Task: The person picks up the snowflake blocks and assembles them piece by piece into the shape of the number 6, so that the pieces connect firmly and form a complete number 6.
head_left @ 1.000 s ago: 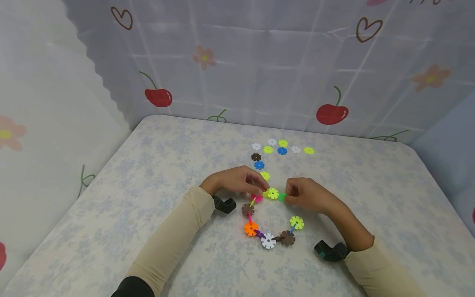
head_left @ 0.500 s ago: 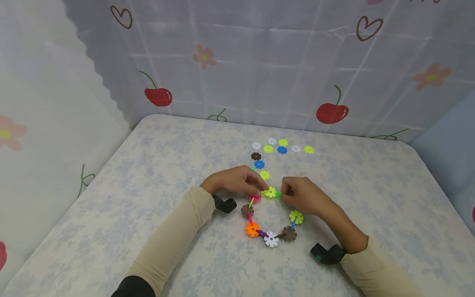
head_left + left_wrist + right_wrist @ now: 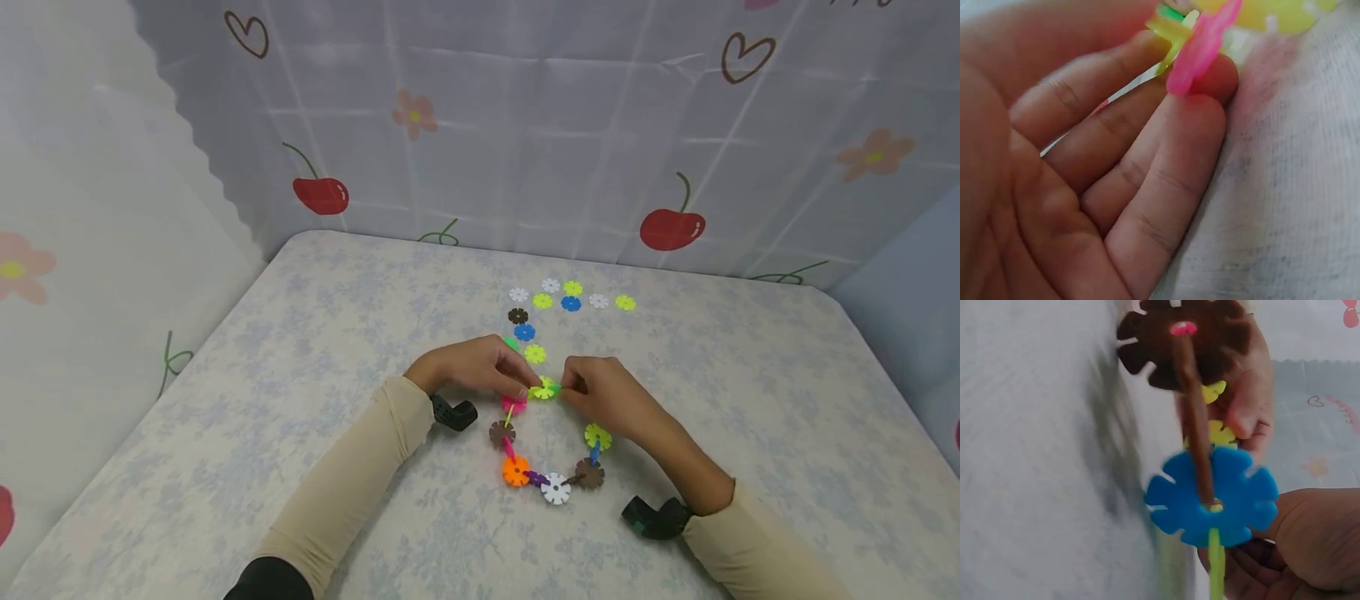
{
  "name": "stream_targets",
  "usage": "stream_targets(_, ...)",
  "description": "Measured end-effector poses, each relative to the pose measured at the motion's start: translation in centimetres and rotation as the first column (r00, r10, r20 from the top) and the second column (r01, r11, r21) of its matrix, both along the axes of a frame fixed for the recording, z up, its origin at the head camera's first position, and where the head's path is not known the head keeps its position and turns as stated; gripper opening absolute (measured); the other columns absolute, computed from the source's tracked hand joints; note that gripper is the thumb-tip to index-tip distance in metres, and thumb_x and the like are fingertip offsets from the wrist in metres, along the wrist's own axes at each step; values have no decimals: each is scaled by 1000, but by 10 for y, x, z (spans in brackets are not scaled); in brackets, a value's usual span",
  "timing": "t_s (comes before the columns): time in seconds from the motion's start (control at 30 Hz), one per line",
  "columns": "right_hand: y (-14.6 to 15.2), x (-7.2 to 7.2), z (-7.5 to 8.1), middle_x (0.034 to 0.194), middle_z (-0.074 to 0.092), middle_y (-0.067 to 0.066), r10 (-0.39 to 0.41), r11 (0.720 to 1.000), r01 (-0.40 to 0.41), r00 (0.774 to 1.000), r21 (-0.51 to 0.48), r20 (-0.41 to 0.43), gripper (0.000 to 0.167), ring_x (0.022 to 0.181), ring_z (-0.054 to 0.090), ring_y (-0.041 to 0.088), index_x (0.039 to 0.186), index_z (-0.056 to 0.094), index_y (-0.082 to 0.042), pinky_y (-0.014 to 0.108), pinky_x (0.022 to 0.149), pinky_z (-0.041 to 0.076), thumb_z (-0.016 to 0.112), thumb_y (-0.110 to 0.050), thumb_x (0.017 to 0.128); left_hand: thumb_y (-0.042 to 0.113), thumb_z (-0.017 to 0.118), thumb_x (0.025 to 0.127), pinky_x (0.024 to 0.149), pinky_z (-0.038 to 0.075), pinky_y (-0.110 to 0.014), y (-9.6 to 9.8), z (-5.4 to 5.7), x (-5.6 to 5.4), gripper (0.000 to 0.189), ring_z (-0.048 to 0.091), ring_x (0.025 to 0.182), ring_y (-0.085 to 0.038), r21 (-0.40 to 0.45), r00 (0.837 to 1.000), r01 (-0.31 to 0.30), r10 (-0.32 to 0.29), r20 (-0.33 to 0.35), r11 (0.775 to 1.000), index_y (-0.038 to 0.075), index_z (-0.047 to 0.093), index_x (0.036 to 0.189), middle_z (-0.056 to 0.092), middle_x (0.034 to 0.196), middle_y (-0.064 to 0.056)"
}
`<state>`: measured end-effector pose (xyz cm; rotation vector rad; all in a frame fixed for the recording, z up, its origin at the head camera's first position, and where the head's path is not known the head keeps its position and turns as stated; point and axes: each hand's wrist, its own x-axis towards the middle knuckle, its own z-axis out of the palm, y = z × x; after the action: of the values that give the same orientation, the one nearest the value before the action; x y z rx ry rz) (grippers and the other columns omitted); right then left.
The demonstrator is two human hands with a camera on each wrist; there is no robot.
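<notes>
In the head view, my left hand (image 3: pixel 480 367) pinches a lime-yellow snowflake disc (image 3: pixel 543 391) at the upper end of a curved chain of notched plastic discs. A green snowflake disc (image 3: pixel 555 386), mostly covered by fingers, is pinched by my right hand (image 3: pixel 615 398) and overlaps the yellow one's right side. From a pink disc (image 3: pixel 513 405) the chain curves through brown, orange (image 3: pixel 516 472), purple and white (image 3: pixel 556 488) to a lime disc (image 3: pixel 597 437) below the right hand. The right wrist view shows a blue disc (image 3: pixel 1175 500) and brown disc (image 3: pixel 1147 347) interlocked close up.
Loose discs lie beyond the hands: lime (image 3: pixel 535 354), blue (image 3: pixel 525 332), dark brown (image 3: pixel 517 316), and several white, yellow and blue ones farther back. A patterned cloth covers the table (image 3: pixel 360 300). A printed curtain (image 3: pixel 525 167) hangs behind it.
My right hand has moved left, bringing the green disc against the yellow one. The chain's lower part has shifted slightly right. The left hand stays in place.
</notes>
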<state>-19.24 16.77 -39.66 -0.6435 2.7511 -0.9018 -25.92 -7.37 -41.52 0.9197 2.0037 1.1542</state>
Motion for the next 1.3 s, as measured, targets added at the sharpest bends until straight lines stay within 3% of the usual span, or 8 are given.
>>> stream_targets(0.13, -1, 1, -2, 80, 66, -2, 48, 998, -48, 999, -51, 3, 14, 72, 61, 15, 87, 65, -10, 32, 67, 53, 74, -2, 92, 16, 64, 101, 84, 51, -29, 1, 0, -1, 18, 63, 89, -16, 26, 999, 10, -11, 44, 1000, 7, 69, 116, 72, 98, -2)
stream_targets(0.33, 9, -3, 4, 102, 70, 2, 110, 993, -107, 993, -52, 47, 12, 95, 68, 22, 105, 68, -8, 41, 80, 57, 69, -2, 95, 10, 59, 104, 76, 55, -30, 4, 3, -1, 22, 63, 79, -18, -10, 991, -53, 54, 124, 999, 1, 62, 123, 70, 89, -7)
stream_targets(0.6, 14, -39, 10, 119, 64, 12, 190, 982, -188, 972, -30, 141, 36, 101, 62, 26, 139, 60, -8, 44, 86, 52, 60, -9, 102, 8, 64, 100, 71, 53, -30, -6, 4, 2, 12, 60, 71, -18, -47, 994, -61, 65, 93, 997, 2, 69, 109, 70, 83, -7)
stream_targets(0.7, 8, -50, 13, 114, 61, 11, 230, 971, -237, 958, 24, 169, 43, 96, 57, 24, 147, 55, -10, 40, 80, 49, 57, -9, 103, 8, 65, 100, 70, 53, -31, -6, 4, 2, 11, 60, 70, -18, -27, 993, -61, 64, 98, 998, 2, 70, 108, 70, 83, -8)
stream_targets(0.87, 1, -58, 15, 98, 55, 9, 265, 956, -275, 959, 98, 103, 38, 85, 50, 23, 139, 61, -6, 37, 73, 45, 57, -3, 102, 9, 64, 100, 70, 52, -30, -1, 4, -1, 11, 59, 71, -19, 15, 994, -56, 54, 96, 998, 3, 70, 107, 69, 84, -10)
stream_targets(0.97, 0, -58, 12, 100, 57, 11, 254, 961, -259, 965, 98, 63, 25, 89, 54, 24, 122, 68, -5, 41, 77, 48, 63, -2, 98, 9, 65, 100, 69, 52, -30, 1, 3, -2, 10, 59, 70, -19, 13, 994, -57, 56, 94, 998, 4, 70, 106, 69, 83, -9)
stream_targets(1.1, 0, -54, 7, 98, 59, 8, 200, 975, -206, 977, 83, 68, 11, 89, 55, 24, 102, 65, -5, 42, 81, 50, 71, -2, 94, 9, 65, 99, 69, 52, -29, 0, 2, 0, 9, 59, 69, -18, -7, 993, -65, 66, 102, 998, 4, 70, 105, 69, 82, -8)
stream_targets(1.3, 1, -50, 3, 89, 58, 5, 125, 987, -135, 986, 87, 114, 24, 79, 53, 21, 115, 62, -5, 37, 74, 47, 73, -5, 93, 7, 65, 99, 68, 51, -29, 0, 2, 2, 10, 58, 68, -18, 2, 991, -68, 67, 115, 998, 4, 70, 106, 69, 81, -9)
